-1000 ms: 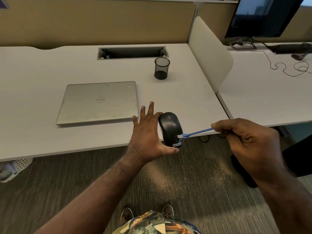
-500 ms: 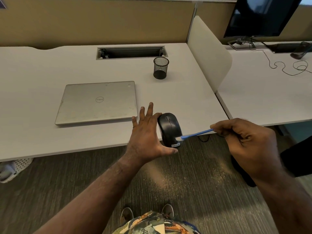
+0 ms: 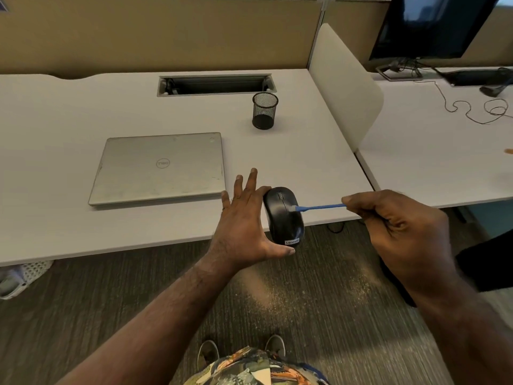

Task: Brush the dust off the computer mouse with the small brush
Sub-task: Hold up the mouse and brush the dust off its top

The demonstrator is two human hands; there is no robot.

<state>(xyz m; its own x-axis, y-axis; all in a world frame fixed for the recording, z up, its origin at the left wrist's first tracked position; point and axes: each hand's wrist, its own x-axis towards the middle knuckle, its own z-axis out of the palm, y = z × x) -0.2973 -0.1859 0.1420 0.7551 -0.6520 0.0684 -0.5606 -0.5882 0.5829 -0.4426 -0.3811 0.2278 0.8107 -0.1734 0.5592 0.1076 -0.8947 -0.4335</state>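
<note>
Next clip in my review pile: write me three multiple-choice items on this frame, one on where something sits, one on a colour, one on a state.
1. Where does the mesh pen cup stand?
A. On the closed laptop
B. On the desk, beyond the mouse
C. On the floor

2. What colour is the handle of the small brush?
A. Red
B. Green
C. Blue

3. What state is the laptop in?
A. Lid closed, flat
B. Open, screen lit
C. Standing on edge

Answers:
1 B: the cup stands on the bare desk, farther from the person than the mouse.
2 C: a thin blue handle runs from the right hand to the mouse.
3 A: its silver lid lies shut, logo up, to the left of the left hand, which steadies the mouse.
</note>
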